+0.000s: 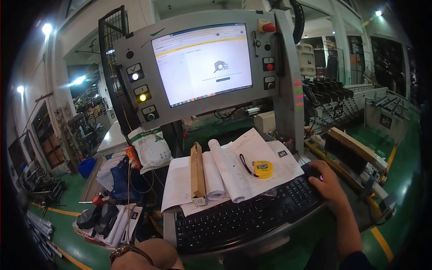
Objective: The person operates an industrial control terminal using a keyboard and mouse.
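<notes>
My right hand rests at the right end of the black keyboard, curled over a dark computer mouse that shows a small pink light. The palm hides most of the mouse. At the bottom edge is my left hand, by a wrist with a brown-strapped watch; its fingers do not show. Behind the keyboard lie rolled and flat paper drawings. A yellow tape measure with a black strap sits on them, and a long narrow cardboard box lies to its left.
A grey control panel with a lit screen and several buttons stands in front. A white plastic bag hangs left of the papers. Lower left, a shelf holds rolled papers and black bags. Machinery stands at right.
</notes>
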Demonstrator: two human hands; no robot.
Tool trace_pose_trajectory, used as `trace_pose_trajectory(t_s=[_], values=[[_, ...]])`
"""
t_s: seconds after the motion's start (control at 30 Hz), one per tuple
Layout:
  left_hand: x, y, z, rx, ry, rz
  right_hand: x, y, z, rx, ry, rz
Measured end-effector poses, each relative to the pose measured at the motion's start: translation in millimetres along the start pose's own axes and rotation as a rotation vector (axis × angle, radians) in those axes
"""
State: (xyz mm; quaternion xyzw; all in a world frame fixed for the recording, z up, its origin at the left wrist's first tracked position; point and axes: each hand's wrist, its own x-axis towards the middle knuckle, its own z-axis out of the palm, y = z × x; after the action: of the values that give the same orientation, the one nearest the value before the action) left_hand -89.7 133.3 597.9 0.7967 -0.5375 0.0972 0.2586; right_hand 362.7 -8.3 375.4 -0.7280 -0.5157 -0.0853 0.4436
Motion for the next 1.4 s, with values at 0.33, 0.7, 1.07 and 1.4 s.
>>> trace_pose_trajectory(t_s=[0.33, 0.7, 1.07, 1.4], values=[[-0.3, 3.8, 0.3, 0.000, 0.004, -0.001, 1.8, -1.1, 0.9, -0.073, -0.071, 0.048], [-1.4, 6.1, 2.1, -0.010, 0.031, -0.030, 3.2, 1.0, 2.5, -0.057, -0.103, 0.059], [-1.1, 4.3, 0.9, 0.008, 0.022, -0.016, 4.2, -6.1, 1.3, -0.030, -0.125, 0.087], [-1.0, 3.3, 0.7, -0.009, 0.022, -0.025, 3.2, 1.3, 3.6, -0.032, -0.088, 0.048]])
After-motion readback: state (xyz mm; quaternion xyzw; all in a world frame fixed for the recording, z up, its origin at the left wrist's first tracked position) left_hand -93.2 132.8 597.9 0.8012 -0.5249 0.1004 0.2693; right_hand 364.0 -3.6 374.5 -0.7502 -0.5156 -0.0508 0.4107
